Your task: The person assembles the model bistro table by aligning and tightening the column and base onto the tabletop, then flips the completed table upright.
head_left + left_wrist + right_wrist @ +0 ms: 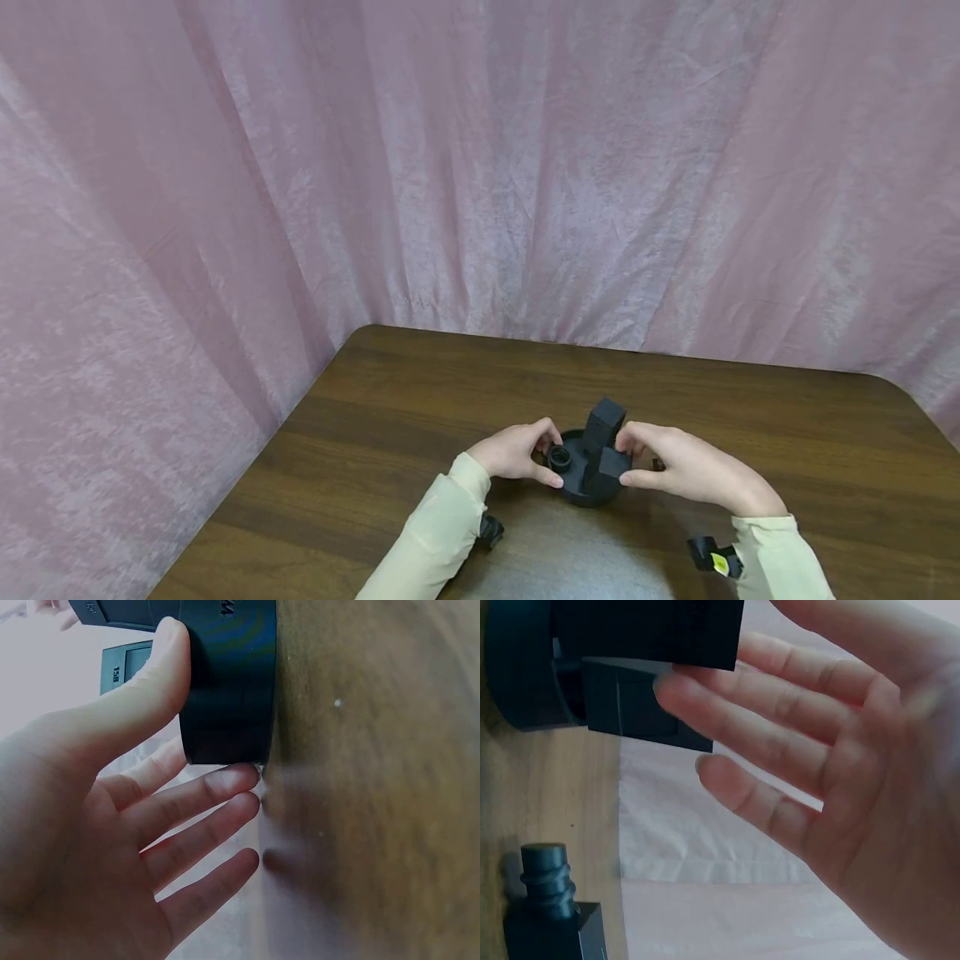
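Left hand [513,452], fingers curved, grips a smooth, round black dish [590,500], well inside the far edge of the wood-grained desk [420,392]. Right hand [686,468]: fingers pinch the shorter rectangular block [615,463] rising from it; velvety pink curtain [540,167] beyond.

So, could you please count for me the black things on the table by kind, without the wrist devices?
Round dish: 1
Blocks in the dish: 2
Ring in the dish, perhaps part of it: 1
Block with a threaded stub: 1
Total: 5
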Motion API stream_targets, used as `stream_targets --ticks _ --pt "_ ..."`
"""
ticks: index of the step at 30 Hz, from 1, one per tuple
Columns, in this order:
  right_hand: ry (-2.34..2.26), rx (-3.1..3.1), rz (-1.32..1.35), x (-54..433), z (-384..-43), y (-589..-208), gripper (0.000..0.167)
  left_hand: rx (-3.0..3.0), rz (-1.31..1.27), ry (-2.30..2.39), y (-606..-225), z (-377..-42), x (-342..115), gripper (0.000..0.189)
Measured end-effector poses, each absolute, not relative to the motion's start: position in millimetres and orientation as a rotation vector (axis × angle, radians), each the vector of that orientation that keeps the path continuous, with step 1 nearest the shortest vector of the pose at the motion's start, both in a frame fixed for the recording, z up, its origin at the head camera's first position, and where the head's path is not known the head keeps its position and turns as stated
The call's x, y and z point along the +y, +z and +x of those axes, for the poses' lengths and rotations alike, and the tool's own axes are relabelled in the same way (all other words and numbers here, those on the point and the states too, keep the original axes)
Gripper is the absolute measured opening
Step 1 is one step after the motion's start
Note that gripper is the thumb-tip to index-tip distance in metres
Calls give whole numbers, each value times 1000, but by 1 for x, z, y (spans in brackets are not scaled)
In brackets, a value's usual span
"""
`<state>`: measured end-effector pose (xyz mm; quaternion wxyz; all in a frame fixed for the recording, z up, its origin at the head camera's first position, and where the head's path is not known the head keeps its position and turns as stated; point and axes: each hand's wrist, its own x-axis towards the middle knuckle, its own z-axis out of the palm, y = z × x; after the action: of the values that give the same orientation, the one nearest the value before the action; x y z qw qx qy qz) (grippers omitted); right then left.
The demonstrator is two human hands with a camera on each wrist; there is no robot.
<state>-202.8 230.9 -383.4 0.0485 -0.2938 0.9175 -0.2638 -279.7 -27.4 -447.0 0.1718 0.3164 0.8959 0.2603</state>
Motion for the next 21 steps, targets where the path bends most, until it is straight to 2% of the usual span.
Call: stream_targets --ticks 8,21 --pt "-829 2692 -947 224 -204 -384 52 2541 896 741 -446 -280 -27 49" --pt "-767 2695 -889 210 -205 -390 44 2547 912 745 -446 -280 -28 50"
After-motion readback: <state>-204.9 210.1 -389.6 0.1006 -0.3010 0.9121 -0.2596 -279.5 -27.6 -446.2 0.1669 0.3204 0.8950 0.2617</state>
